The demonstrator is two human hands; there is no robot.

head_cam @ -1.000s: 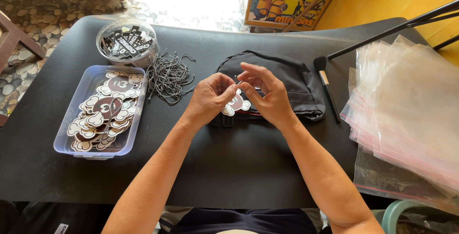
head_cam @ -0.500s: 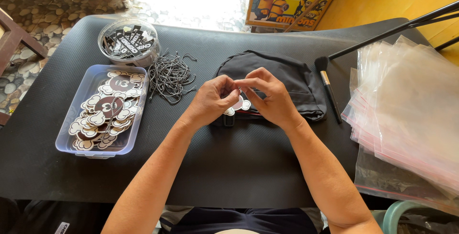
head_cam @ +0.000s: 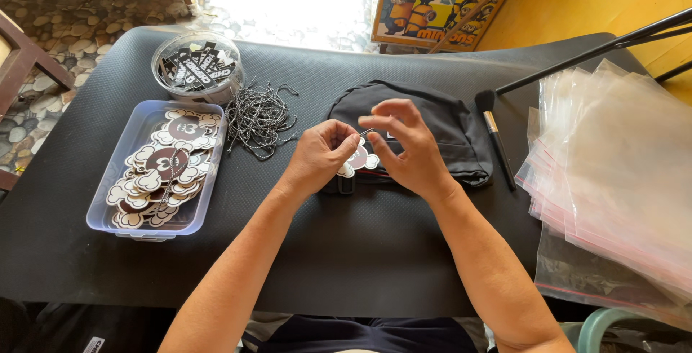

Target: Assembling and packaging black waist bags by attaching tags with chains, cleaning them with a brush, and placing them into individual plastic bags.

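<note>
Where the black textured table mat meets its left edge, a clear rectangular plastic tub sits full of flat brown-and-cream character-shaped tags, and just behind it stands a round clear plastic container packed with small black-and-white labels. Beside the tub lies a loose tangle of thin black-and-white speckled cords. Moving toward the middle, the person's left hand is curled with thumb and fingers pinched together, and the right hand faces it, thumb and forefinger pinched while the other fingers fan upward. Between them they hold one brown-and-cream character tag, raised just over the near edge of a folded black fabric pouch; a short bit of cord seems to run between the fingertips, though it is too fine to be sure. Right of the pouch rests a slim black-bristled brush, lying lengthwise on the mat. Farthest right, a thick stack of clear zip-top plastic bags overhangs the table edge
</note>
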